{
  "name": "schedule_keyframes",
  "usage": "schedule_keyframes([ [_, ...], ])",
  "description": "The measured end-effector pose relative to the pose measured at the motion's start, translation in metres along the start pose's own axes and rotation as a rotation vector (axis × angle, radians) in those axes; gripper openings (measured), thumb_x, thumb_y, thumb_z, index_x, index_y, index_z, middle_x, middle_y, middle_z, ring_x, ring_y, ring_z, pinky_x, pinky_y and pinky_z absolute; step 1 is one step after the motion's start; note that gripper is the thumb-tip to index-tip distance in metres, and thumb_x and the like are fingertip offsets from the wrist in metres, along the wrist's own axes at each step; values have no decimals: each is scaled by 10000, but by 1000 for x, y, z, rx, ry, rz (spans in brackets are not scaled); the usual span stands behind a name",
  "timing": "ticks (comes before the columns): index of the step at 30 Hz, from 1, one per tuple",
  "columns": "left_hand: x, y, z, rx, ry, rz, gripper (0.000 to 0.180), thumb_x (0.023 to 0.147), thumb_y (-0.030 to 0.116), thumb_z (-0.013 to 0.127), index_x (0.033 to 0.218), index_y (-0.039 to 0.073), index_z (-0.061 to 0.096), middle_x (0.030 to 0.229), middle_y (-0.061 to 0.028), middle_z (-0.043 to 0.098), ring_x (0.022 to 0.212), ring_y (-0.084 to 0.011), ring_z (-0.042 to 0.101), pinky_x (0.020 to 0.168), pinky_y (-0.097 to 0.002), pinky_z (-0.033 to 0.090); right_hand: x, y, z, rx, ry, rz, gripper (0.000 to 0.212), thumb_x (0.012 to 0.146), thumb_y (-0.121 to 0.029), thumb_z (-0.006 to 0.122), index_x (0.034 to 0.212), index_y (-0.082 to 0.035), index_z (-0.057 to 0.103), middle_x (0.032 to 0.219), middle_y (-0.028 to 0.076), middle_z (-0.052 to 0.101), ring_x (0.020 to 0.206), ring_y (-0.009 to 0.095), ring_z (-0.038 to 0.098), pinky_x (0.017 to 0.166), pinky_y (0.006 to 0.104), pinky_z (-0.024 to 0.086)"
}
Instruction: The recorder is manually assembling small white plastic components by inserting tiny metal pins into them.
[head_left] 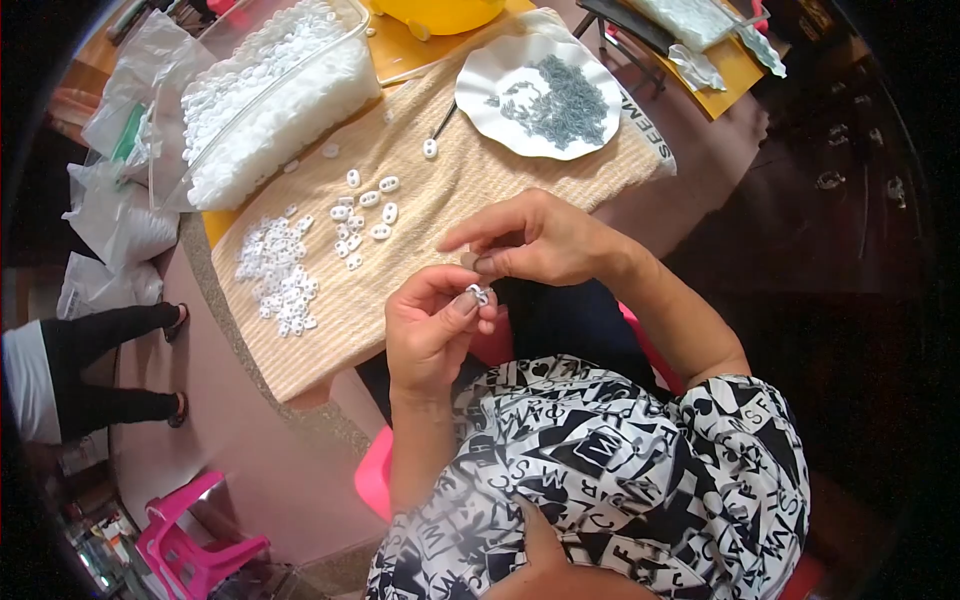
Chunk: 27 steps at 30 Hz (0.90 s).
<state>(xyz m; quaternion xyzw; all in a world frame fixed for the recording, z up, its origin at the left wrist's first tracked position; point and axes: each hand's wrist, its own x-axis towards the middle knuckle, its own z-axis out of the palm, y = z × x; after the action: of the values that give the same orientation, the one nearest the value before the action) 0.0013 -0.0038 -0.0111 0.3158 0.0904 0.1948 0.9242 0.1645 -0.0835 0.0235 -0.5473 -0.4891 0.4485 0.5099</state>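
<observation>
Reference: the held piece is the clock centre; 12 o'clock is the top of the view.

Left hand [432, 325]: thumb and fingers are clamped on the piece [478, 295], a small white part at the fingertips, above the towel's [350, 310] near edge. Fine detail of the piece is too small to read.

Right hand [545, 240]: positioned between 1 and 2 o'clock, just beside the piece. Thumb and index finger point toward it, tips near each other; whether they grip anything cannot be told.

Surroundings, on the towel:
- Pile [278, 275] of small white parts: 9 o'clock.
- Loose parts [370, 200], white, two-holed: 10 o'clock, between pile and hands.
- Rod [444, 120], thin and dark: between 11 and 12 o'clock, a white part at its near end.
- Plate [475, 80], white, wavy-rimmed: between 12 and 1 o'clock, bearing grey parts [565, 100].

Tub [300, 115], see-through, filled with white parts: between 10 and 11 o'clock.

Stool [200, 540], pink: between 7 and 8 o'clock, on the floor.
</observation>
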Motion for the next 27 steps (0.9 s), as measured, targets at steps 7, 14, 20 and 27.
schedule_keyframes([
  [7, 3, -1, 3, 14, 153, 47, 198, 810, -33, 526, 1007, -59, 531, 818, -128, 581, 706, -163, 566, 632, -252, 488, 5, 9, -8, 328, 77, 195, 106, 808, -53, 551, 891, 11, 540, 789, 71, 608, 719, 110, 592, 605, 210, 475],
  [14, 4, 4, -3, 34, 228, 91, 194, 809, -27, 534, 1001, -61, 537, 857, -136, 594, 738, -167, 584, 645, -256, 495, 6, 9, 16, 392, 184, 233, 152, 831, -61, 537, 947, 36, 553, 828, 67, 606, 741, 104, 586, 661, 211, 479],
  [20, 5, 1, -9, 2, 250, 114, 181, 808, -23, 537, 986, -57, 543, 854, -141, 596, 740, -177, 593, 641, -256, 504, 6, 18, 19, 357, 178, 233, 107, 800, -43, 574, 873, 35, 586, 795, 56, 605, 696, 87, 572, 615, 197, 469],
  [27, 4, 3, -8, -15, 272, 94, 178, 803, -27, 538, 978, -59, 546, 813, -143, 599, 714, -191, 597, 634, -266, 503, 4, 8, 9, 248, 86, 330, 137, 786, -69, 594, 864, 43, 579, 722, 67, 610, 647, 97, 582, 548, 186, 454],
])
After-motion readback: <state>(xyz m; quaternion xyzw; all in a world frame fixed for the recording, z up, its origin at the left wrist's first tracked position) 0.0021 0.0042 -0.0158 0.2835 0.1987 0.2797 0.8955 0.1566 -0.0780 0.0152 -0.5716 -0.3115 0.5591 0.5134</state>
